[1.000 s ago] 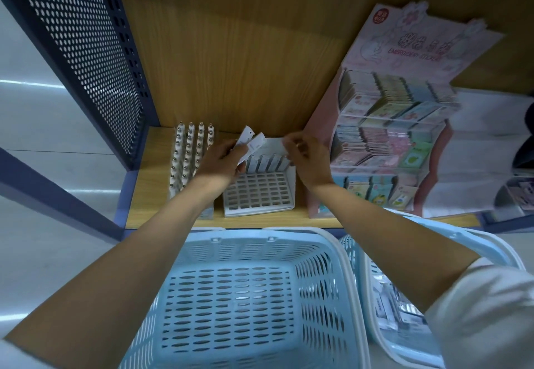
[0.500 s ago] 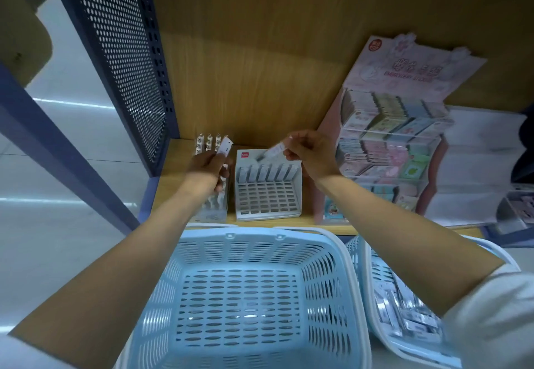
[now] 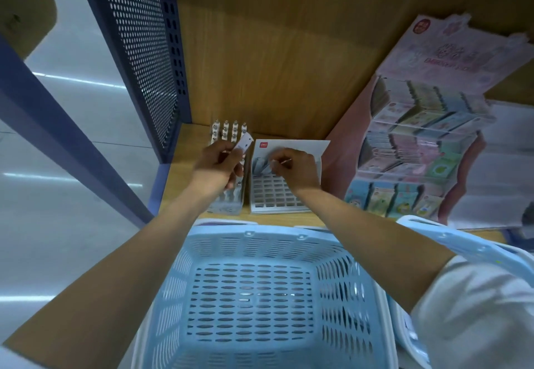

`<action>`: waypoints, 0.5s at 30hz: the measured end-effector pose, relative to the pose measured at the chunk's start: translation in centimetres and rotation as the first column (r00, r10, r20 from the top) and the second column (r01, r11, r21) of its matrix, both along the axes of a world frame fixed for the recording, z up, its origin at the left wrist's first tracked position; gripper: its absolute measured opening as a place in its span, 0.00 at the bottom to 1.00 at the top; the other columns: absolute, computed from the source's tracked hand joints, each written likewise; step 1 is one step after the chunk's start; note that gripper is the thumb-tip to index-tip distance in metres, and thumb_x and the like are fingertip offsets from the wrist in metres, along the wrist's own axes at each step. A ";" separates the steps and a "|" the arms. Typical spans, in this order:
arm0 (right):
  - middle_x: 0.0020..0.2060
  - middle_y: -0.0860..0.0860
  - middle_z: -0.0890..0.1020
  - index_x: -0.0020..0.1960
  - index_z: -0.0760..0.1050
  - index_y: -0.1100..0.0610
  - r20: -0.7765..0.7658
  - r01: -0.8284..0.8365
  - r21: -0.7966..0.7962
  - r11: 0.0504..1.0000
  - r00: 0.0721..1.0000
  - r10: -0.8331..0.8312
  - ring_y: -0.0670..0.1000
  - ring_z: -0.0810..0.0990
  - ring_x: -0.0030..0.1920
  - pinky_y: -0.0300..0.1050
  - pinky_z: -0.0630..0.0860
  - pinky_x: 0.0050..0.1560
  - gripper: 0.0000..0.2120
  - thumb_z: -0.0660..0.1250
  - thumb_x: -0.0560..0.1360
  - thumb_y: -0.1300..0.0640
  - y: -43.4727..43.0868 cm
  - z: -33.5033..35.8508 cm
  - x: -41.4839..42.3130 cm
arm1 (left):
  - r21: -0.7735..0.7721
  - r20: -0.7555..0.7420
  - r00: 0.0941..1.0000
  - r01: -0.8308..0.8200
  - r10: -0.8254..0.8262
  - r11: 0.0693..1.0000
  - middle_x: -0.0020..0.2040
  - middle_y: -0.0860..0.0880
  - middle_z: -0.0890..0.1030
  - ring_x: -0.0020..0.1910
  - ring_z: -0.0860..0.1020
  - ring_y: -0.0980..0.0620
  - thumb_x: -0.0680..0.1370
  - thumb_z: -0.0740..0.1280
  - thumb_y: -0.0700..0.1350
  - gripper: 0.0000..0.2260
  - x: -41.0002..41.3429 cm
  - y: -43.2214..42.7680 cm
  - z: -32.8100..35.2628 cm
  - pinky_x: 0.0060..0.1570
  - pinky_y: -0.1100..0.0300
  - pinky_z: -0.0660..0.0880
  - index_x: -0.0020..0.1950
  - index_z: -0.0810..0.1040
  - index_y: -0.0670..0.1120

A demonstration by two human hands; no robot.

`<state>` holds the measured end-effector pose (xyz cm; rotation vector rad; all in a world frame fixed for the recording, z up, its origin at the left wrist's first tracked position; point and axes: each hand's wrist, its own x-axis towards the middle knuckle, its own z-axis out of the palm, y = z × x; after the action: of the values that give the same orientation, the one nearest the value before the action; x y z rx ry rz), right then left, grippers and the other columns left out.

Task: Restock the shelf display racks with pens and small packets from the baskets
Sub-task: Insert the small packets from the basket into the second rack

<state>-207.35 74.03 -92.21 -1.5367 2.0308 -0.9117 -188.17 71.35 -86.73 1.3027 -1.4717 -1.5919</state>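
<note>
- Right hand pinches one small packet at the back row of the slotted rack: seat it upright, beside its neighbours.
- Left hand grips spare packets just left; hold them clear.

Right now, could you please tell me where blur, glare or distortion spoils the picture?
Head view: dim, bluish light; wide lens warps the blue post and basket rim; glare streaks the floor; the right hand and the thin item it pinches are smeared; the white packet in the left hand is sharper.
</note>
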 end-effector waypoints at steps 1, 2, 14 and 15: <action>0.41 0.50 0.84 0.46 0.82 0.58 -0.012 -0.021 -0.010 1.000 1.000 0.021 0.46 0.81 0.37 0.36 0.78 0.43 0.03 0.71 0.73 0.63 -0.2 -0.1 0.0 | -0.004 -0.008 1.000 0.002 -0.002 1.000 0.30 0.47 0.76 0.21 0.68 0.53 0.82 0.62 0.42 0.08 0.1 0.0 0.0 0.19 0.66 0.61 0.43 0.73 0.45; 0.42 0.50 0.84 0.46 0.83 0.58 -0.023 -0.042 -0.011 0.999 0.999 0.042 0.45 0.82 0.38 0.38 0.79 0.45 0.04 0.71 0.73 0.62 -0.3 -0.1 0.0 | -0.014 -0.011 1.000 0.004 -0.004 1.000 0.30 0.47 0.76 0.21 0.68 0.53 0.82 0.62 0.43 0.08 0.2 -0.1 0.0 0.19 0.66 0.61 0.43 0.73 0.45; 0.40 0.44 0.81 0.44 0.81 0.57 -0.096 -0.108 -0.050 0.993 0.990 0.103 0.40 0.78 0.36 0.37 0.77 0.44 0.05 0.69 0.73 0.65 -0.2 -0.4 0.1 | -0.024 -0.035 0.999 0.025 -0.026 0.999 0.32 0.46 0.77 0.22 0.68 0.53 0.82 0.62 0.43 0.08 0.6 -0.3 -0.3 0.19 0.66 0.61 0.44 0.74 0.44; 0.41 0.44 0.81 0.45 0.82 0.57 -0.133 -0.127 -0.053 0.990 0.984 0.119 0.40 0.77 0.37 0.37 0.77 0.45 0.05 0.69 0.73 0.65 -0.2 -0.2 0.2 | -0.023 -0.036 0.999 0.030 -0.031 0.999 0.32 0.46 0.77 0.22 0.68 0.52 0.82 0.62 0.43 0.08 0.6 -0.3 -0.4 0.19 0.65 0.61 0.44 0.74 0.44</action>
<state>-207.15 73.80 -92.41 -1.7760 1.9853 -0.8538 -187.60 71.00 -87.13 1.2379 -1.4894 -1.6062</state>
